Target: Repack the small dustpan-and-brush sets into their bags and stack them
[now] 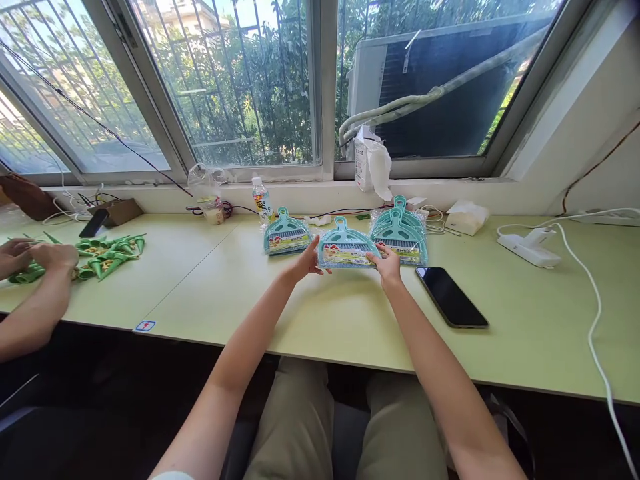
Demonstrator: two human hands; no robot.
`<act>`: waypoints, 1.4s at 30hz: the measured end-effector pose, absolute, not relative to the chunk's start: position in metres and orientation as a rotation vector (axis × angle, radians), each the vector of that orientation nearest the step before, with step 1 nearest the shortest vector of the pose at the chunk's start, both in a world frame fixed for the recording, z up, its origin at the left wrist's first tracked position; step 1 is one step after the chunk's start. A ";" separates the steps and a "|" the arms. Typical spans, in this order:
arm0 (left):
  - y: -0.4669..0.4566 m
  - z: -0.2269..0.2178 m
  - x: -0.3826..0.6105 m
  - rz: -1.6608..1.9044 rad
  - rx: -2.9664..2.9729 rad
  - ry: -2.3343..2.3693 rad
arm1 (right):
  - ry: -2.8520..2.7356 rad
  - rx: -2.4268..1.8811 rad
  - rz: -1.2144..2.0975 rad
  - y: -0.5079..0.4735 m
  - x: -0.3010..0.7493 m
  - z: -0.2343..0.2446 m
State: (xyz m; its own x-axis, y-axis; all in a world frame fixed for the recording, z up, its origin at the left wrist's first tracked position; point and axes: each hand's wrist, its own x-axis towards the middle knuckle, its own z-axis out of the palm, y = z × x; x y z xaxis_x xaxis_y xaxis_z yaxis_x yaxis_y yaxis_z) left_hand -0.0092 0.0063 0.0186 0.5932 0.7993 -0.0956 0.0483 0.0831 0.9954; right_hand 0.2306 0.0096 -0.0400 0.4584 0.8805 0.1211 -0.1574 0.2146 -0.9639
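Two hands clamp one wrapped dustpan set

The left hand (304, 261) and the right hand (387, 262) close on opposite sides of a wrapped dustpan set (345, 247), its handle pointing toward the far edge of the desk (540, 330). The left thumb lies along the set's left side with fingers at its lower corner; the right thumb presses on the front near the lower right corner. The set is nearer the desk's far edge than its near one.

Clear film encloses a teal dustpan, a brush and a printed label. A similar pack (287, 235) lies beyond the left hand, and a stack of packs (400, 230) beyond the right, both toward the far edge. A phone (451, 297) lies face up right of the right hand.

Along the far edge, a labelled bottle (261, 198) leans beside the left pack; what it contains is unclear. Farther left, a clear plastic bag (207, 190) holds a cup (215, 212). White tissue spills from a tissue pack (365, 163) on the windowsill. Toward the desk's left end, a co-worker's hands (53, 257) are among green cones (113, 255).
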 end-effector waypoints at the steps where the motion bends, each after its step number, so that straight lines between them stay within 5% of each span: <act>1: 0.004 0.020 -0.008 0.704 1.425 0.793 | -0.784 -1.146 0.815 0.009 0.231 -0.040; 9: 0.009 0.009 0.000 0.977 1.396 1.114 | -0.865 -1.132 0.783 -0.001 0.224 -0.030; 18: -0.010 -0.007 -0.064 1.110 1.317 1.274 | -1.165 -0.943 1.307 -0.018 0.177 -0.023; 29: 0.022 -0.027 -0.139 1.554 1.861 2.007 | -0.932 -1.030 1.211 -0.012 0.172 -0.045; 42: 0.087 -0.041 -0.163 1.550 1.543 1.804 | -1.123 -1.020 1.105 0.014 0.134 -0.054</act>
